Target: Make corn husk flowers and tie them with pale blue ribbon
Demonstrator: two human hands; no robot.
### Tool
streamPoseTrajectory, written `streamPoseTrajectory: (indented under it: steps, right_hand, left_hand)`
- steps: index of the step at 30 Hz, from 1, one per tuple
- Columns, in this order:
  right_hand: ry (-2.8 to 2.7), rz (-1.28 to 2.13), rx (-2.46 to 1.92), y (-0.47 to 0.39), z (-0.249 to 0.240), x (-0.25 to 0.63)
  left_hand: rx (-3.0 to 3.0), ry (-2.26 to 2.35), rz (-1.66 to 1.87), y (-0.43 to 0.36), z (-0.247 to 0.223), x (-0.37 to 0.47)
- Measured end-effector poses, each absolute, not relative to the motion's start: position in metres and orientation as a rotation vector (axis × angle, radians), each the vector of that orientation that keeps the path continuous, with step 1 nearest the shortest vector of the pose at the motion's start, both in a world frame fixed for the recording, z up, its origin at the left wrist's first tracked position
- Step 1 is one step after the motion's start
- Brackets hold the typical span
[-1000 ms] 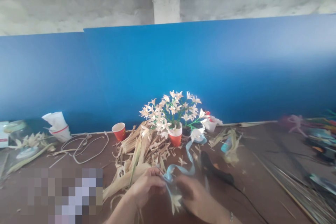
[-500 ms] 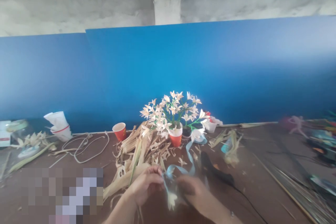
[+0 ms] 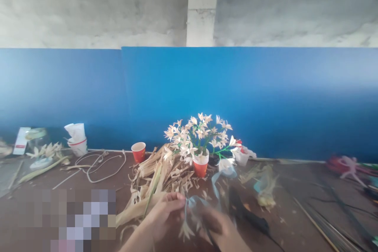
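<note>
My left hand [image 3: 169, 209] is closed in a pinch near the middle of the table, on the thin stem of a white flower [image 3: 186, 231] hanging head down below the fingertips. A light-blue ribbon [image 3: 214, 185] runs from the potted flowers down to this stem and passes between my hands. My right hand [image 3: 219, 222] is curled just right of the flower and smeared by motion. A dark, narrow thing shows at its fingers, too blurred to name.
Behind my hands, white flowers [image 3: 203, 134] stand in a red paper cup [image 3: 200, 168] beside dry corn husks [image 3: 153, 161]. Another red cup [image 3: 138, 152] and a white cable [image 3: 97, 173] lie left. On the right are a black tool [image 3: 249, 212] with a cord and thin rods [image 3: 321, 228].
The view has shifted, so the table things appear lower and further right. The hanging flower has swung left beneath my left fingers, and my right hand has come nearer my left.
</note>
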State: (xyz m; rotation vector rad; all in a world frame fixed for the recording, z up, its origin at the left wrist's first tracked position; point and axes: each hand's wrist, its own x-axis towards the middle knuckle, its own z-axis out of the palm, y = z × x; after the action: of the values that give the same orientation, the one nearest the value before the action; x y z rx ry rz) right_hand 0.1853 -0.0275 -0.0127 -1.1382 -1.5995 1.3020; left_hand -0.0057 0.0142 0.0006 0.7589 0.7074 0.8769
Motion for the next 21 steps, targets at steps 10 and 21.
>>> streamPoseTrajectory:
  steps: [10, 21]
  right_hand:
    - [-1.675, 1.127, -1.151, -0.036, -0.011, 0.180]
    - [-1.696, 1.160, -1.043, -0.040, -0.002, 0.166]
  left_hand:
    - [0.764, 0.766, 0.905, 0.013, 0.004, -0.005]
    - [0.701, 0.641, 0.876, 0.011, 0.003, -0.004]
